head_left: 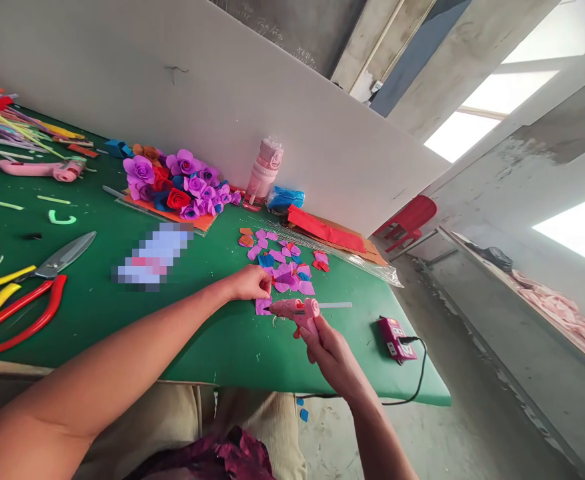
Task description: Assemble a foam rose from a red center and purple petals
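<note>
My right hand (328, 348) grips the handle of a pink glue gun (297, 309), whose nozzle points left at a purple foam petal (263, 306) lying on the green table (212, 347). A clear glue stick (335, 305) pokes out of the gun's back. My left hand (251, 283) rests with curled fingers on that petal, pinning it down. Just beyond the hands lies a scatter of purple, pink, orange and blue foam petals (285, 263).
A heap of finished foam roses (177, 183) sits at the back beside a pink water bottle (262, 175). Big red-handled shears (27, 287) lie at left. A pink power strip (396, 338) with a black cord sits near the table's right edge. Red and brown foam sheets (332, 233) lie beyond.
</note>
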A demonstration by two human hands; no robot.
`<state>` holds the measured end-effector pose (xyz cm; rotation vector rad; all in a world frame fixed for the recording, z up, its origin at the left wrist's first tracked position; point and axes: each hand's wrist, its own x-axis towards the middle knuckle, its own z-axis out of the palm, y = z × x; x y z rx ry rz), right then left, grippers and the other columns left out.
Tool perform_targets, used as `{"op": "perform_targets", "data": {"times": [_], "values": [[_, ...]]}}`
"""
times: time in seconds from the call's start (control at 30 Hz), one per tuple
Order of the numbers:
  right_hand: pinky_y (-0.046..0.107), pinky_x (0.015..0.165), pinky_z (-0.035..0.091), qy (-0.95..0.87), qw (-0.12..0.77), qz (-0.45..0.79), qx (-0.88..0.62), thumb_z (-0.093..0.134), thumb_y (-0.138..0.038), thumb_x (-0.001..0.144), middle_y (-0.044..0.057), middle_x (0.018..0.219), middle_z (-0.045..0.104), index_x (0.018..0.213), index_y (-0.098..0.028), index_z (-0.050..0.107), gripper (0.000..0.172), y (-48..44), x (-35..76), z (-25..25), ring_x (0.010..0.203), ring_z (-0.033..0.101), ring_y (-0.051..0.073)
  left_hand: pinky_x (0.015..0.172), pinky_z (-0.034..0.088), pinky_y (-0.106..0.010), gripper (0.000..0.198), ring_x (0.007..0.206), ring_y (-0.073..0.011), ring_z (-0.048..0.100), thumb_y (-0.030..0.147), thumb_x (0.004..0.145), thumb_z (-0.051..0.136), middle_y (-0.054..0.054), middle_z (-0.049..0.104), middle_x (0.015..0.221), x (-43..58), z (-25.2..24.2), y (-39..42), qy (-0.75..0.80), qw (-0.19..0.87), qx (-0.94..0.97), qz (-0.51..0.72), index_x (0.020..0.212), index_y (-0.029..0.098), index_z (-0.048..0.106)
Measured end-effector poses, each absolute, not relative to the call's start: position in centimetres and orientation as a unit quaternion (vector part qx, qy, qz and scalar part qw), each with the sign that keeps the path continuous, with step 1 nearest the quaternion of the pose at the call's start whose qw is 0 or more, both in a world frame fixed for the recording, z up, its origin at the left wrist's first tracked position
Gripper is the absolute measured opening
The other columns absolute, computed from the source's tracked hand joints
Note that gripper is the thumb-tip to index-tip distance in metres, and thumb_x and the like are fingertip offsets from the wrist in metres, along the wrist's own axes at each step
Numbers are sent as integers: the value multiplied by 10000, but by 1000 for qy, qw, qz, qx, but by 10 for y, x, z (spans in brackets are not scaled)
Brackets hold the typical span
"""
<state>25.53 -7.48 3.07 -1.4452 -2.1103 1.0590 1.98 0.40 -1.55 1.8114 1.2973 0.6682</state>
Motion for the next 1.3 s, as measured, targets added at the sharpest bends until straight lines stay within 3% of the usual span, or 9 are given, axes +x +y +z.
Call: {"op": "perform_targets", "data": {"times": [0.13, 0.3, 0.6, 1.07, 1.3], "values": [[246, 563, 414, -767, 164, 365, -501, 397, -440, 952, 27, 890, 644, 1267, -233, 503, 391, -75, 254, 30, 573, 485, 127, 532, 348, -210, 54, 586, -124, 527, 150, 592, 628, 23, 600, 562, 20, -13, 4, 519, 399, 715, 246, 553, 162, 592], [224, 520, 374, -770, 158, 350, -510, 401, -432, 946, 13, 796, 604, 1073, -204, 560, 306, -75, 254, 29, 565, 466, 119, 534, 344, -207, 59, 580, -117, 516, 137, 602, 626, 26, 586, 560, 20, -12, 3, 520, 400, 715, 241, 560, 159, 591], [217, 502, 353, -772, 156, 343, -512, 402, -438, 942, -12, 724, 542, 987, -206, 536, 272, -72, 253, 26, 544, 438, 114, 540, 340, -213, 68, 582, -121, 523, 134, 606, 628, 26, 593, 557, 20, -11, 3, 520, 398, 715, 243, 552, 158, 593], [220, 516, 379, -782, 157, 333, -503, 380, -424, 955, -1, 771, 574, 1207, -206, 517, 360, -74, 251, 27, 549, 457, 117, 538, 351, -218, 60, 577, -121, 522, 131, 610, 627, 29, 582, 565, 19, -12, 4, 514, 408, 714, 241, 570, 162, 595], [225, 526, 388, -783, 142, 317, -516, 377, -424, 951, 3, 777, 585, 1140, -203, 532, 330, -72, 252, 28, 557, 474, 121, 547, 365, -218, 44, 590, -128, 542, 143, 603, 627, 23, 601, 576, 20, -14, 5, 514, 403, 716, 245, 574, 165, 603]]}}
